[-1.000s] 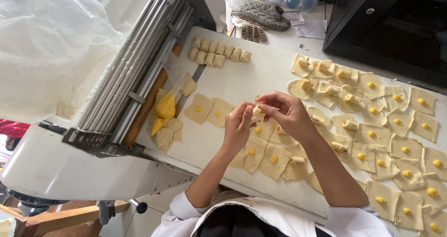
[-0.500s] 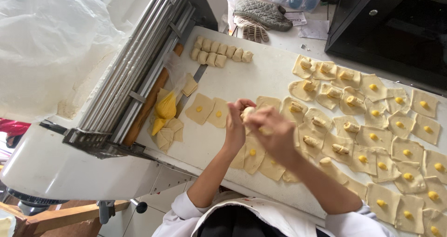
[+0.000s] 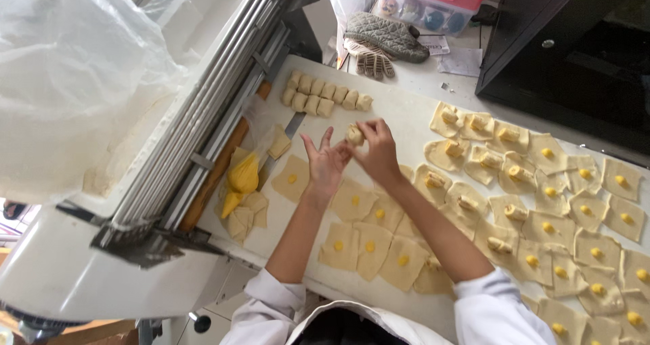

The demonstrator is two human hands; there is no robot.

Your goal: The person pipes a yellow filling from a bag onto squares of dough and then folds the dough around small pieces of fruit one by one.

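Now the right hand [image 3: 378, 152] pinches a small folded pale dough parcel [image 3: 355, 135] at upper centre; the left hand [image 3: 325, 162], fingers spread, steadies it; sealing seems underway.

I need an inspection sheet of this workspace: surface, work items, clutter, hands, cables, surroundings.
Surface: white board, covered with dough squares.
Work items: dough roll held above the board; row of finished rolls; flat squares with yellow filling.
Clutter: yellow piping bag, dough scraps.
Hands: left hand open, touching the roll; right hand pinching it.
Cables: nothing seen.
Surroundings: dough sheeter, oven mitt, plastic box.
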